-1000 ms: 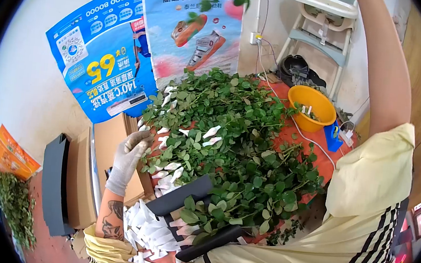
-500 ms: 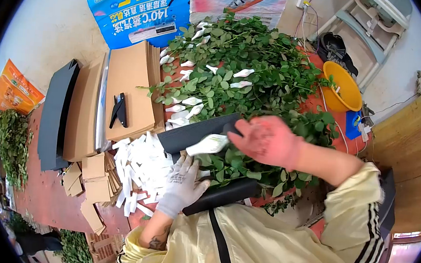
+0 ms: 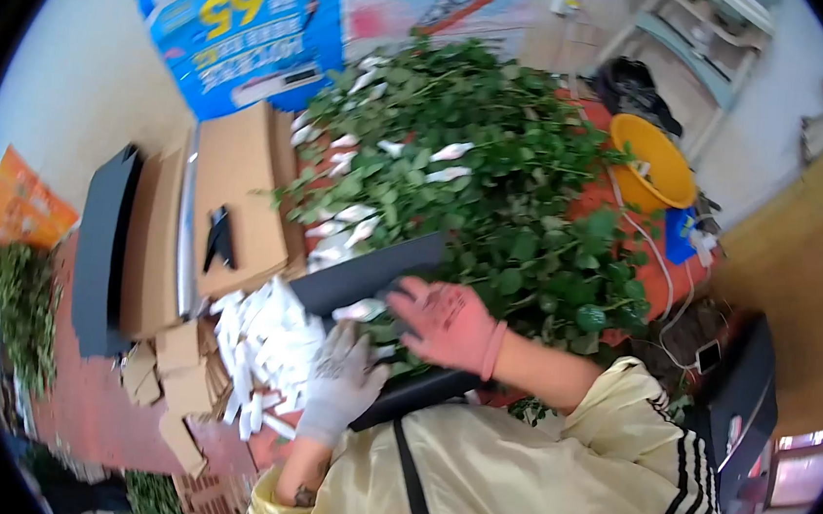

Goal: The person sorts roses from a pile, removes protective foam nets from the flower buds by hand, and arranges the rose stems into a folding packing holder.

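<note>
A rose bud in a white sleeve (image 3: 360, 311) lies in a dark folded sheet (image 3: 371, 275), its green stem and leaves running to the right. My left hand (image 3: 344, 383), in a whitish glove, rests at the sheet's left end with fingers stretched out, the tips by the bud. Over the stems just right of the bud is my right hand (image 3: 449, 327), in a pink glove with dark fingertips. Its fingers are extended and apart, slightly blurred. A pile of white foam sleeves (image 3: 267, 342) lies beside my left hand.
Leafy rose stems (image 3: 481, 136) with white-sleeved buds cover the back of the red table. Cardboard sheets (image 3: 246, 194) carry a black stapler (image 3: 221, 238) at left. Small cardboard pieces (image 3: 188, 375) lie nearer. A yellow basin (image 3: 650, 160) and cables are at right.
The sleeved bud has moved down and left into the dark sheet. My right hand has come down and left with it, fingers now spread. My left hand stays beside the sheet; the view has shifted.
</note>
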A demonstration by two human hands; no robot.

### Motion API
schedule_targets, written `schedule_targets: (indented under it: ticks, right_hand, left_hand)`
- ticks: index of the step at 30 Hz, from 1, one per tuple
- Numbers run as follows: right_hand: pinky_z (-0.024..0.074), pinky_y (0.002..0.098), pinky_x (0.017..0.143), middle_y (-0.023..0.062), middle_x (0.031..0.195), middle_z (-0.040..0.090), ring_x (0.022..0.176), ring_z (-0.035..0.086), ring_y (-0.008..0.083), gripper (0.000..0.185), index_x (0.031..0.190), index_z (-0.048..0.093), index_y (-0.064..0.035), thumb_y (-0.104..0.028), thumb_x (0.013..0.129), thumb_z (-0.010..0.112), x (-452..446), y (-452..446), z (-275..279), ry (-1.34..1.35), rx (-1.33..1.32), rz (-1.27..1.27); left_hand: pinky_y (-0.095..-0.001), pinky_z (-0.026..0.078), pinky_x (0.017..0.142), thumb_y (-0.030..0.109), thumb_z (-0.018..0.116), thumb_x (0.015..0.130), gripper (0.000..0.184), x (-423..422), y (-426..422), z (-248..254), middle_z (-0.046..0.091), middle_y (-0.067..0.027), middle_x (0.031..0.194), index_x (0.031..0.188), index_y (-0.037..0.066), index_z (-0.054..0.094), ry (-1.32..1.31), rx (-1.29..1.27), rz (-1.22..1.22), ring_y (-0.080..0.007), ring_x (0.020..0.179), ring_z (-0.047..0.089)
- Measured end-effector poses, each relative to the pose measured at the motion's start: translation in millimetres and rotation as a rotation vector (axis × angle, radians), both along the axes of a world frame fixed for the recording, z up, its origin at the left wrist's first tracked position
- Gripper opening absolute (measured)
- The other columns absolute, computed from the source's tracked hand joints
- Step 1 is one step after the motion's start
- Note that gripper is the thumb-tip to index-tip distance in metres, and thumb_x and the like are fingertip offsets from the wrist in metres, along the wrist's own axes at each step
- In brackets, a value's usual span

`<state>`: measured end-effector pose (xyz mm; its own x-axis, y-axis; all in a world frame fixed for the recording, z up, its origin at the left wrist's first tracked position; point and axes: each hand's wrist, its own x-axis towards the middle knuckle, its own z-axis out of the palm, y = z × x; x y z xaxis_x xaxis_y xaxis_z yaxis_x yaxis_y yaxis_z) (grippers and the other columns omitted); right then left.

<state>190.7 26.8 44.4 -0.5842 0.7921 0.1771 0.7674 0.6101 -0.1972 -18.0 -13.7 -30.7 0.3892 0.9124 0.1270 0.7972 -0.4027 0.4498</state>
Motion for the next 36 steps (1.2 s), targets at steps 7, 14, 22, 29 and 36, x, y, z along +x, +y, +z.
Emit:
schedule_targets:
  ticks: [7, 14, 22, 29, 36]
  right_hand:
    - [0.0459, 0.0365, 0.085, 0.0129, 0.114, 0.057, 0.1, 0.058, 0.027, 0.047, 0.115, 0.054, -0.0061, -0.034, 0.078, 0.062, -7.4, -48.0, -50.8, 0.521, -0.204, 0.26]
    - [0.0436, 0.039, 0.09, 0.0113, 0.122, 0.052, 0.107, 0.054, 0.0296, 0.05, 0.12, 0.051, -0.0065, -0.035, 0.079, 0.061, -13.1, -47.9, -83.9, 0.464, -0.159, 0.171]
    - [0.0408, 0.0362, 0.096, 0.0112, 0.118, 0.055, 0.112, 0.051, 0.0266, 0.048, 0.115, 0.056, -0.0078, -0.039, 0.078, 0.058, -3.0, -47.8, -77.5, 0.31, -0.115, 0.301]
    - [0.0434, 0.0367, 0.091, 0.0098, 0.111, 0.056, 0.106, 0.053, 0.0266, 0.044, 0.112, 0.057, -0.0093, -0.033, 0.075, 0.063, -5.1, -50.1, -74.6, 0.369, -0.069, 0.273]
    - [0.0471, 0.0381, 0.084, 0.0111, 0.109, 0.058, 0.097, 0.057, 0.0292, 0.043, 0.104, 0.06, -0.0073, -0.027, 0.067, 0.072, -12.1, -53.6, -78.5, 0.445, -0.023, 0.168]
  left_hand:
    - [-0.0487, 0.028, 0.105, 0.036, 0.066, 0.07, 0.056, 7.4, -16.9, 2.1, 0.039, -0.0247, 0.136, 0.114, 0.003, 0.057, -0.35, -0.175, 0.002, -0.0437, 0.127, 0.033]
    - [-0.0463, 0.027, 0.107, 0.039, 0.068, 0.066, 0.056, 12.5, -16.6, 0.9, 0.038, -0.0216, 0.138, 0.113, 0.01, 0.061, 0.027, -0.209, -0.008, -0.0413, 0.131, 0.03]
    - [-0.0429, 0.031, 0.106, 0.031, 0.072, 0.057, 0.075, 12.5, -20.9, 1.8, 0.049, -0.0182, 0.131, 0.123, 0.002, 0.053, 0.055, -0.101, 0.014, -0.0361, 0.126, 0.04]
    - [-0.042, 0.031, 0.104, 0.034, 0.069, 0.058, 0.069, 10.7, -21.9, 0.1, 0.049, -0.0207, 0.129, 0.119, 0.005, 0.056, 0.051, -0.001, 0.016, -0.0343, 0.124, 0.042]
    - [-0.0442, 0.031, 0.104, 0.034, 0.067, 0.061, 0.062, 6.7, -23.1, -2.2, 0.053, -0.0186, 0.123, 0.116, 0.004, 0.057, -0.026, 0.046, 0.001, -0.0347, 0.121, 0.043]
